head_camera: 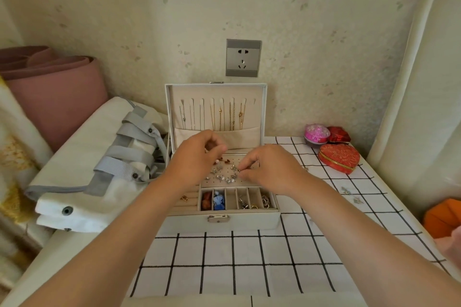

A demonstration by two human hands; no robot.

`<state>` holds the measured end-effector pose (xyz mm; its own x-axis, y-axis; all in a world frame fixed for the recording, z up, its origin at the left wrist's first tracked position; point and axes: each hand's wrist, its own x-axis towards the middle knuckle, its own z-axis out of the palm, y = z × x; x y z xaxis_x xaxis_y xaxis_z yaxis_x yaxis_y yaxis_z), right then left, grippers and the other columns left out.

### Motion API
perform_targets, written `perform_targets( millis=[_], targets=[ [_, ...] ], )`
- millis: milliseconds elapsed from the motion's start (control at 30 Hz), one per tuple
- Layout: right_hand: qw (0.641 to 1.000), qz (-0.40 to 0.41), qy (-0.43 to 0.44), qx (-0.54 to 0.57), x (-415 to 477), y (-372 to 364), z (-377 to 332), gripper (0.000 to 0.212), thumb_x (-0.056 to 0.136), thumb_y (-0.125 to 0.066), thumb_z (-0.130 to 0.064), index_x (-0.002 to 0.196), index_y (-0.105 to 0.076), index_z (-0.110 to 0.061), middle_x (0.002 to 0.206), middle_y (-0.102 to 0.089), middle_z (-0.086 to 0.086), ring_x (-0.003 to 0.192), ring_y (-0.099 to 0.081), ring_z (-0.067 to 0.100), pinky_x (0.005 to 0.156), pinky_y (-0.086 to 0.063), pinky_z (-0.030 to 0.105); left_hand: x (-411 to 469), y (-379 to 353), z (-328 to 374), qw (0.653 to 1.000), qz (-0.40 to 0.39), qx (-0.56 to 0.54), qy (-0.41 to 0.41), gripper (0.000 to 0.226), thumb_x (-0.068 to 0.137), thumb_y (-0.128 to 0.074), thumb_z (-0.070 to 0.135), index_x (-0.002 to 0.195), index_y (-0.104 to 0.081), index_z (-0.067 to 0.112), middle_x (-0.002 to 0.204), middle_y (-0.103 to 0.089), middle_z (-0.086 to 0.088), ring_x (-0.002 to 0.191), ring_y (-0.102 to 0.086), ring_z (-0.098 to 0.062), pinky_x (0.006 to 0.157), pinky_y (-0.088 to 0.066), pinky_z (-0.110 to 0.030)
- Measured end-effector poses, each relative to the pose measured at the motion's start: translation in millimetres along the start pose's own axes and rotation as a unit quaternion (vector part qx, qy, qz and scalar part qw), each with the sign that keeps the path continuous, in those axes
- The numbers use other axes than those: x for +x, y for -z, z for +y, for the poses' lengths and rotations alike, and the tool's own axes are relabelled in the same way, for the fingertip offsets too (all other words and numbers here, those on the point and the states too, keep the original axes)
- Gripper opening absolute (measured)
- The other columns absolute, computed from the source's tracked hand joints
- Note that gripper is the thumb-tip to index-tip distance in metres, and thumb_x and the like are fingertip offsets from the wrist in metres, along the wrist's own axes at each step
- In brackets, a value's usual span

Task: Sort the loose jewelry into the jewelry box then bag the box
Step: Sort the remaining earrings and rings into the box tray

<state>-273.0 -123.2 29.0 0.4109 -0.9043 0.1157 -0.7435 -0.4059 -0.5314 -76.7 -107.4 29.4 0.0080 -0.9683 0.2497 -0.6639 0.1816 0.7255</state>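
Small silver earring, pinched at the fingertips of the right hand, sits right over the holed stud panel in the top tray of the jewelry box. Judged tiny, near weightless, hard and slick, with a thin post that bends or drops easily. Best held by the decorative front, with the post left free to go into a hole. A fingertip pinch only; a wider grip would hide the post.

Left hand hovers over the back left of the panel, fingers curled. Cannot tell if it holds anything.

Other studs already sit in the panel, close together, so bumping them is a risk. The front row of compartments holds red, blue and metal bits; one slot looks bare. The lid stands upright against the wall with necklaces hanging inside.

The box stands on the checked surface, toward its back left. It looks rigid and light enough to lift by its sides once latched. A few loose pieces lie on the surface to the right, well apart from the box, so sorting is likely not done. The white and grey bag, soft cloth, lies flat just left of the box. A red heart tin is at back right.
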Motion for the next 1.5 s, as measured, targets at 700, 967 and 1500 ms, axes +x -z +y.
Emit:
perform_targets(
  millis=[700,967,1500],
  targets=[
    [0.998,0.039,0.019,0.052,6,-3,-3,0.008,0.089,-0.07,-0.031,0.093,-0.076,-0.033,0.093,-0.068,-0.019,0.078,-0.059,-0.011,0.078,-0.047,0.023,-8,8,9,0.982,-0.009,-0.174,0.067,0.009,0.093,-0.067,0.023,0.088,-0.071,0.017,0.086,-0.076,0.007,0.064,-0.065,-0.008,0.062,-0.051,-0.01],
    [0.953,0.048,0.006,0.298,5,3,-21,0.013,0.08,-0.083,-0.022,0.092,-0.077,-0.022,0.081,-0.075,-0.004,0.05,-0.058,0.002,0.054,-0.049,0.022,-9,1,22,0.967,0.011,-0.241,0.08,0.012,0.09,-0.069,0.026,0.093,-0.074,0.015,0.075,-0.071,0.005,0.058,-0.059,-0.003,0.053,-0.046,-0.012],
    [0.938,0.137,-0.007,0.319,12,-1,-18,0.014,0.087,-0.075,-0.012,0.094,-0.079,-0.023,0.085,-0.077,-0.008,0.053,-0.059,-0.008,0.059,-0.046,0.013,-6,1,18,0.97,0.021,-0.23,0.079,0.007,0.088,-0.072,0.025,0.093,-0.077,0.022,0.084,-0.076,0.006,0.065,-0.064,-0.006,0.07,-0.057,-0.022]
  ],
)
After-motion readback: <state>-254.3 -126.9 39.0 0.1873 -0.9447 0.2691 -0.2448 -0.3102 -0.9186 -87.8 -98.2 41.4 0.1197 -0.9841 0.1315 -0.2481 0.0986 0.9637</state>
